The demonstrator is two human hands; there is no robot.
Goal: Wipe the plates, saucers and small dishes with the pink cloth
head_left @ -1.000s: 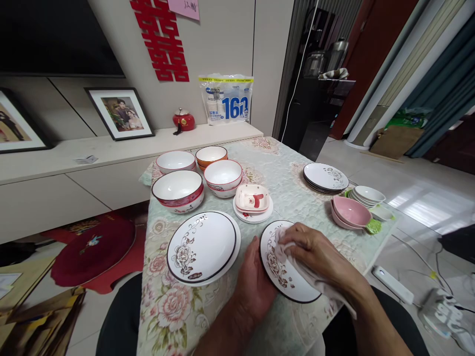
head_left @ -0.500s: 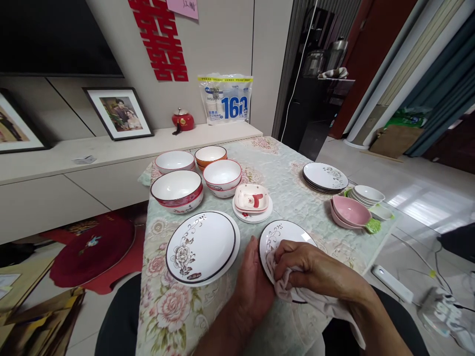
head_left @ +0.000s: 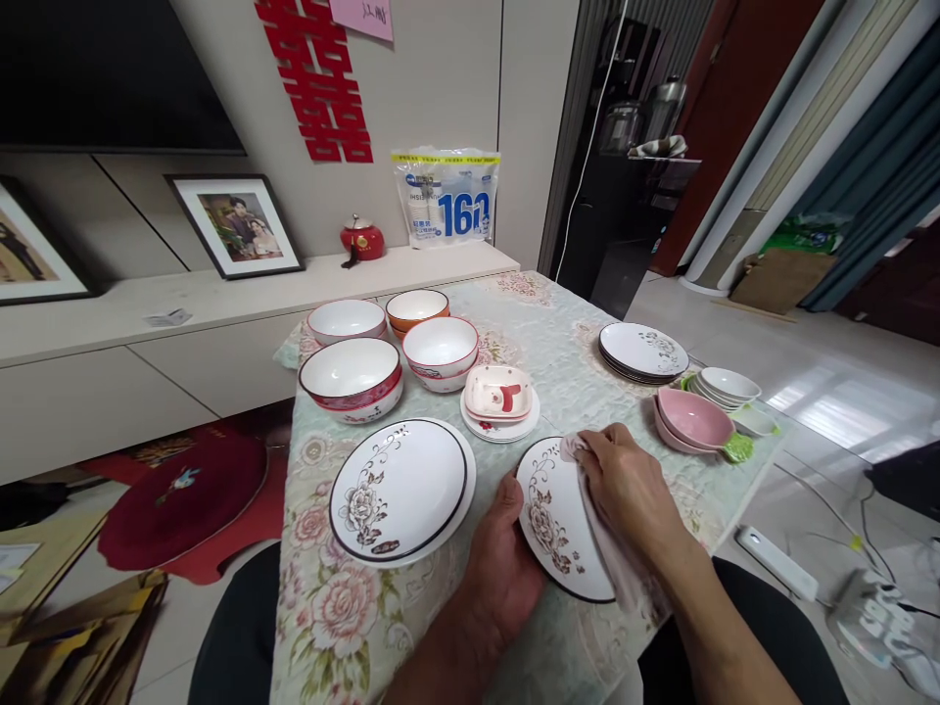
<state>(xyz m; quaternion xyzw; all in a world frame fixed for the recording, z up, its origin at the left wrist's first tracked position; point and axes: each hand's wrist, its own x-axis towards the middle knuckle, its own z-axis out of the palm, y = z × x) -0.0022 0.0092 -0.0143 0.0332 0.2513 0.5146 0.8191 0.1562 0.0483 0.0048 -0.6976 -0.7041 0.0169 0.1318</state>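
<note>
My left hand (head_left: 500, 560) grips the left edge of a white plate (head_left: 562, 524) with a dark rim and brown flower pattern, thumb near the rim. A pale pink cloth (head_left: 606, 550) is bunched in my right hand (head_left: 630, 488), which presses it on the plate's far right edge; the cloth hangs over the right side and hides that part. To the left lies a similar flowered plate (head_left: 411, 490) on top of a plain white one. Just beyond my hands, small cream dishes with a red design (head_left: 497, 394) sit on small white plates (head_left: 525, 423).
Several stacked bowls (head_left: 351, 370) stand at the table's far left. A stack of dark-rimmed plates (head_left: 637, 348), pink bowls (head_left: 694, 419) and small white bowls (head_left: 727, 384) are at the right. The cabinet (head_left: 294, 289) adjoins the far table edge. A power strip (head_left: 776, 563) lies on the floor.
My right hand has moved the cloth from the plate's near left part to its far right edge, uncovering the flower pattern. My left hand stays at the left rim.
</note>
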